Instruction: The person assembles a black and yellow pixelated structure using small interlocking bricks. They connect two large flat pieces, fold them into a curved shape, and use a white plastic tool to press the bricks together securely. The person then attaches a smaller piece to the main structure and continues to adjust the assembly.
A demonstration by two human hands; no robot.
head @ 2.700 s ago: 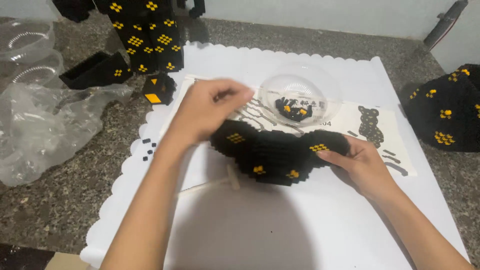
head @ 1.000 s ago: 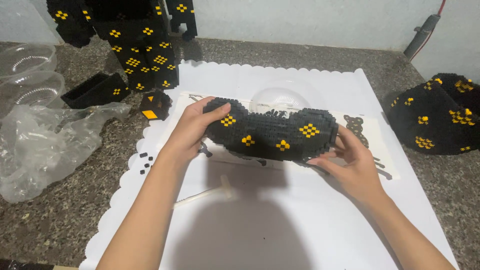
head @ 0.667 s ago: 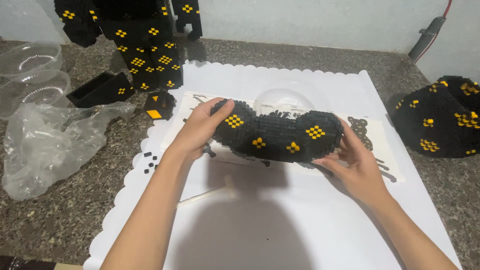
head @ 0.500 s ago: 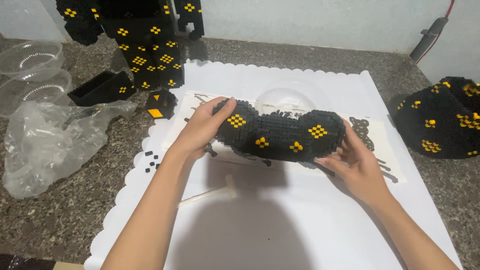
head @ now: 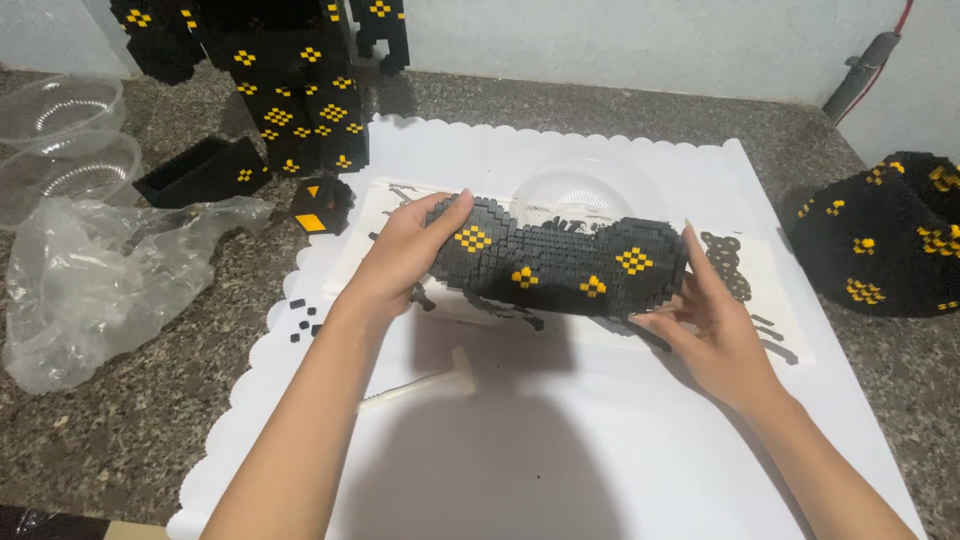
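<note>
Holding a long black brick piece [head: 560, 262] with yellow diamond marks, the left hand [head: 400, 262] clamps its left end and the right hand [head: 715, 320] clamps its right end; the hands are well apart. The piece is lifted above a white scalloped board [head: 560, 470], in front of a clear plastic dome [head: 580, 190]; what is inside the dome I cannot tell. Two clear plastic bowls [head: 60, 140] stand at the far left, near one crumpled plastic bag [head: 100, 280]. I count five yellow marks on the held piece. One white hammer tool [head: 420, 382] lies on the board. One tall black figure [head: 290, 80] stands behind, and one rounded black part [head: 890, 235] rests at right.
</note>
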